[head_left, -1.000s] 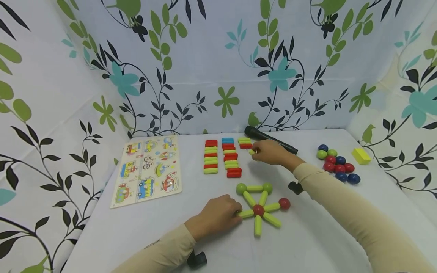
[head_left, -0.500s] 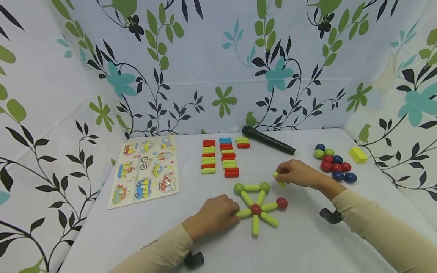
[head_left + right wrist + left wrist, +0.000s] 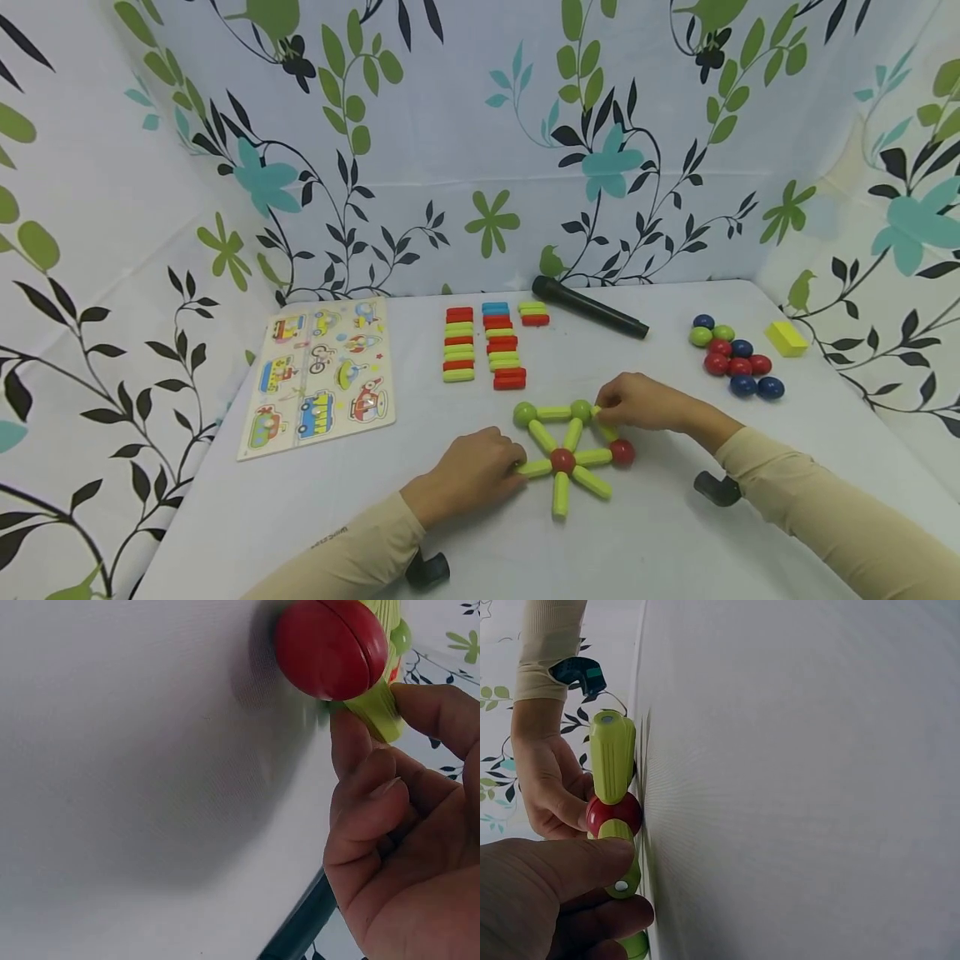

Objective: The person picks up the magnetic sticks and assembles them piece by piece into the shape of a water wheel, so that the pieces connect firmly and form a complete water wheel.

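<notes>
1. Left hand resting on the white cloth-covered bench, fingers curled round the end of a lime-green plastic rod; the left wrist view shows thumb and fingers pinching that rod.
2. Right hand pinching another lime-green rod, set between a green plastic ball and a red plastic ball; in the right wrist view, fingertips clamped on the rod just beside the red ball.
3. Between the two hands, flat on the bench: a star-shaped figure of green rods round a red centre ball, with a second green ball at the corner nearer the left hand.
4. Beyond the hands, toward the back wall: rows of short red, green and blue flat sticks, and a black cylindrical microphone lying on its side.
5. Beyond the left hand and out to its side: a wooden picture puzzle board with vehicles.
6. Beyond the right hand and out to its side: a cluster of red, blue and green balls, with a yellow rectangular block further out.
7. On three sides of the bench: a hung white cloth backdrop printed with green, teal and black leaves and flowers.
</notes>
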The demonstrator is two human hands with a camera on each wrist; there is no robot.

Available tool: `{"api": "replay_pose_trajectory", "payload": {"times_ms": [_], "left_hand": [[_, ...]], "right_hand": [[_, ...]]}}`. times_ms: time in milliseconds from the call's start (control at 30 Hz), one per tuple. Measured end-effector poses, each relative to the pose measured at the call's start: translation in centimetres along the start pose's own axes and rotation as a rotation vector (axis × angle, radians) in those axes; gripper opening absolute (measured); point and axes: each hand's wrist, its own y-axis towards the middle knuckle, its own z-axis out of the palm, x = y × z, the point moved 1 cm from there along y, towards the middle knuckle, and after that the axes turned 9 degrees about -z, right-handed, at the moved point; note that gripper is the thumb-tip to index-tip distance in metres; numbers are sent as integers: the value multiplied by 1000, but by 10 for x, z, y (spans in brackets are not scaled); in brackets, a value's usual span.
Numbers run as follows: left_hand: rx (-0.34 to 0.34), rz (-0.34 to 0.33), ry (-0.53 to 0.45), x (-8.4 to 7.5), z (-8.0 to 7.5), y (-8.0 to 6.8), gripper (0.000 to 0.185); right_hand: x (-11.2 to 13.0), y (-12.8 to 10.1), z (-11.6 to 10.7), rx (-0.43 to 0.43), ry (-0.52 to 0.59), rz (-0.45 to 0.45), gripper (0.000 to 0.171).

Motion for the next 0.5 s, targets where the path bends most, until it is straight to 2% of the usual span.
{"api": "replay_pose_trajectory", "payload": {"times_ms": [233, 500], "left_hand": [[-12, 12, -13, 0, -1, -1, 13], [-6, 6, -13, 0, -1, 0, 12]], "right_hand": [[4, 2, 4, 58, -31, -9, 9], [4, 3, 7, 68, -59, -14, 8]]}}
